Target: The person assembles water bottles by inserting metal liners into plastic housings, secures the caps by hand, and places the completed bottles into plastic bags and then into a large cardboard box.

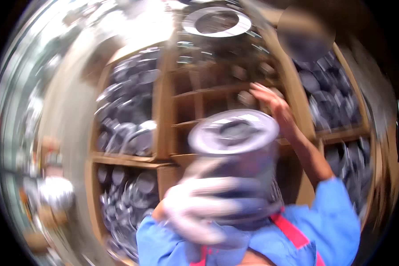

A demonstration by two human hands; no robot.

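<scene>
My left hand [208,204], in a white glove, wraps around the side of a blurred cylindrical container [262,173], holding it upright in front of my body. The container has a wide pale rim on top with a dark grey centre; motion smear hides its exact kind. Just beyond the container's right side is my bare right hand [272,104], its fingers stretched out over a divided carton [213,95]. Nothing shows in that hand.
Open cartons of grey round parts stand to the left [135,102] and right [330,88], with another such carton [128,199] at the lower left. A white ring-shaped piece [191,23] sits at the far end of the divided carton.
</scene>
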